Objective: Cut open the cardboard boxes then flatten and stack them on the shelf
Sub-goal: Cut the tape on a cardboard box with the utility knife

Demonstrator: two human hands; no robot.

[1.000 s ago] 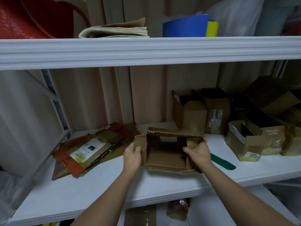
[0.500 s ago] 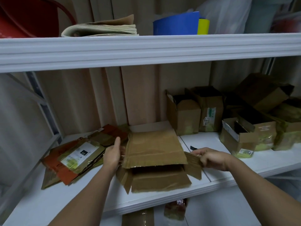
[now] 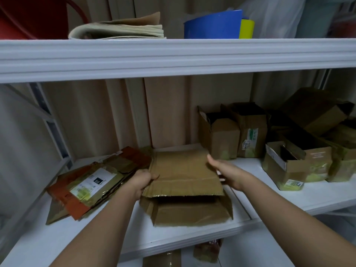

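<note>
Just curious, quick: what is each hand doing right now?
Left hand: grips the flattened cardboard box by its left edge.
Right hand: open, fingers at the box's right edge.

Flattened brown cardboard box lies on white shelf.

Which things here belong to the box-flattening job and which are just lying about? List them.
Job: flattened box, left hand, right hand, flat stack, uncut boxes, shelf.
Lying about: newspapers, blue tub, red chair.
</note>
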